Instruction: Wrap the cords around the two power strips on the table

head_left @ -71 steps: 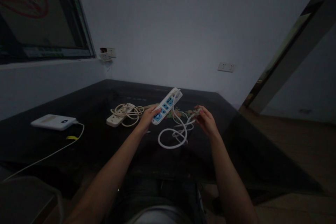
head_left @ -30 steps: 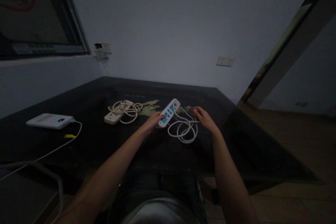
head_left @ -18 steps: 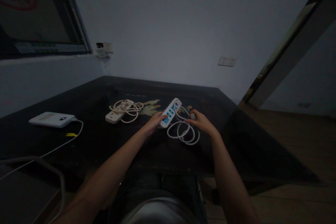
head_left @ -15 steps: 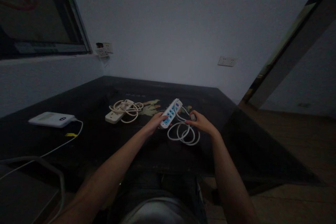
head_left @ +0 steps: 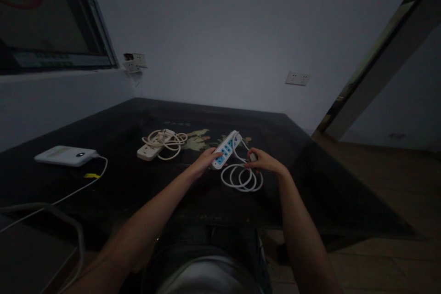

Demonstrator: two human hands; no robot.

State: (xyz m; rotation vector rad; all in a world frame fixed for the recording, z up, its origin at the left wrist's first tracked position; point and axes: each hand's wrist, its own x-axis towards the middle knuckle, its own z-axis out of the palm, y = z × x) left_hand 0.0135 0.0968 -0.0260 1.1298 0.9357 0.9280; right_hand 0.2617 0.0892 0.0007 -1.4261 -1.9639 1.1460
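a person's left hand point(head_left: 206, 160) gripped the near end of a white power strip point(head_left: 225, 149) with blue sockets at the middle of a black table point(head_left: 310, 183), thumb pressed on top and the other fingers mostly hidden beneath; whether the strip touched the surface could not be told. just to its right, the right hand point(head_left: 262, 161) pinched a pale plug point(head_left: 253, 157) between thumb and fingers, its prongs out of sight, beside the loops of a white cord point(head_left: 245, 190). in the far left wall corner, a recess point(head_left: 128, 57) opened beside socket plates point(head_left: 139, 60), its contents too dark to make out. a second power strip point(head_left: 147, 152) lay partly covered by a tan cord point(head_left: 169, 159), well apart from a white device point(head_left: 64, 156) whose lead point(head_left: 81, 189) ran out of frame. a window point(head_left: 51, 27) marked in red was cut off at the edge. faint pale lettering point(head_left: 177, 124) on the table was illegible.
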